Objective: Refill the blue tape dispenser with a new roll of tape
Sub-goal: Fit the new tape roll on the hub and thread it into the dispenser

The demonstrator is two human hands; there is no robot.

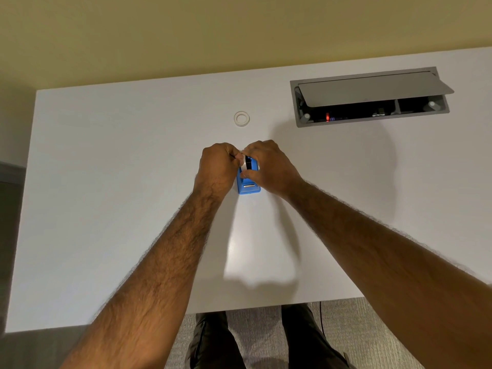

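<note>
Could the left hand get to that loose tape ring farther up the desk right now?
Probably yes. The tape ring lies alone on the white desk, nothing between it and the left hand; that hand is busy at the blue dispenser.

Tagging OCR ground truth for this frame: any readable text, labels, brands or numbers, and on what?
No readable text anywhere.
blue tape dispenser: a small silver plate near its front, no lettering legible.
desk cable box: a small pale label inside, too blurred to read; the red light is no sign.
empty tape core: blank.
</note>
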